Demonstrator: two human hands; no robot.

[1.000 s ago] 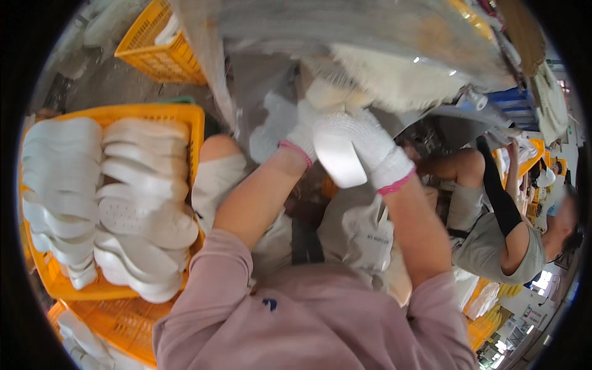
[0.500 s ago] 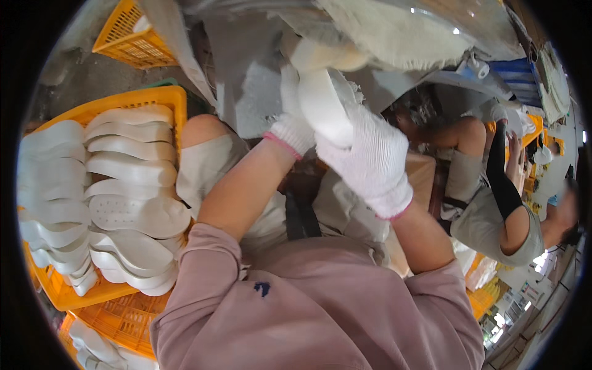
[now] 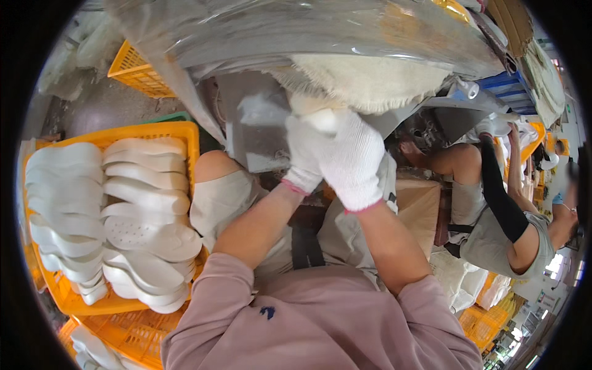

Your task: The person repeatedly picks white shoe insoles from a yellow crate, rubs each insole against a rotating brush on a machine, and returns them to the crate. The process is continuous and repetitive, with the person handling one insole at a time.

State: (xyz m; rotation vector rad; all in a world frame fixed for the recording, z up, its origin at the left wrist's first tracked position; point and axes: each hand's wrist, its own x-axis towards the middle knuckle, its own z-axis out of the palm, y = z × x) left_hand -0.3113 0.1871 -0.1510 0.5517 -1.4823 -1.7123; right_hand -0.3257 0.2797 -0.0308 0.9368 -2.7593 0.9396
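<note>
A white foam shoe sole (image 3: 325, 121) is gripped between both hands in front of my body, mostly covered by the gloves. My left hand (image 3: 302, 151), in a white knit glove with a pink cuff, closes around its left side. The matching glove on my right hand (image 3: 354, 160) wraps over its right side. The sole's far end meets the edge of a thick, frayed cream cloth layer (image 3: 376, 77); how firmly they touch I cannot tell. Behind my hands is a grey metal housing (image 3: 253, 117).
At my left, an orange crate (image 3: 163, 129) holds stacked white soles (image 3: 148, 203). Another orange crate (image 3: 145, 71) stands farther off. Clear plastic sheeting (image 3: 277, 34) hangs over the housing. On the right sits a co-worker (image 3: 499, 240), beside a cardboard box (image 3: 416, 203).
Both hands have drawn together around the sole, and much less of it shows. The view has shifted, so the crate and cloth appear lower in the picture.
</note>
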